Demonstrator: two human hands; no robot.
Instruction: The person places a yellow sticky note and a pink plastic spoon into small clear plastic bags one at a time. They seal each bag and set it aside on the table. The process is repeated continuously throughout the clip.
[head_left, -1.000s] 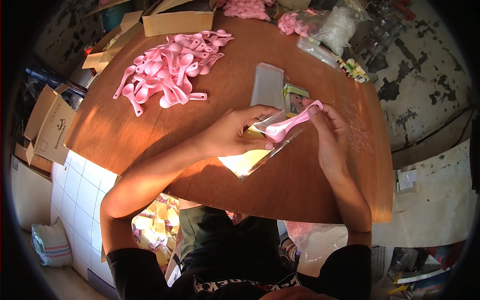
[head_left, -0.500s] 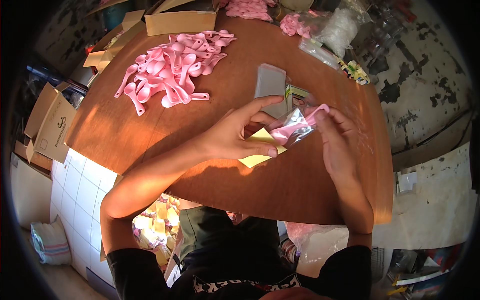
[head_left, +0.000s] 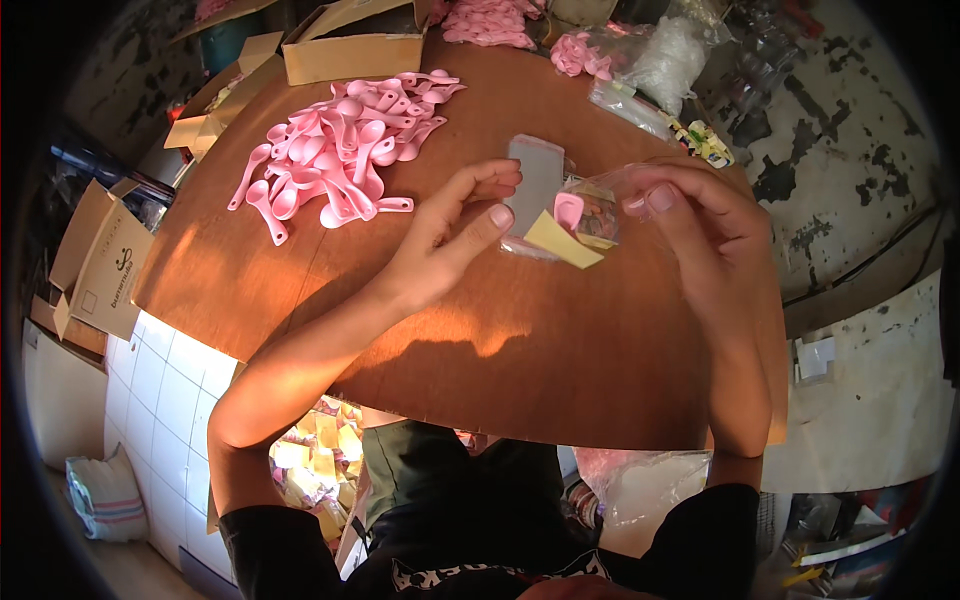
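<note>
Half a second ago the left hand [head_left: 455,232] held the yellow card [head_left: 562,241] and the right hand [head_left: 718,215] had the handle end of the pink spoon [head_left: 568,211]; now left is off the card, fingers curled, thumb apart, grasping nothing. Right hand pinches the clear bag [head_left: 628,178] between thumb and fingertips. Spoon and card are now out to the left of the right hand's fingertips, just right of the left hand's, well apart from both palms. Spoon was slanting up toward the right hand; its visible part now looks short, long axis roughly away from and toward the person. Can't tell which way the handle points. Card's long axis slants nearer the person toward the right. Spoon pile [head_left: 335,150] sits beyond the left hand, to its left.
</note>
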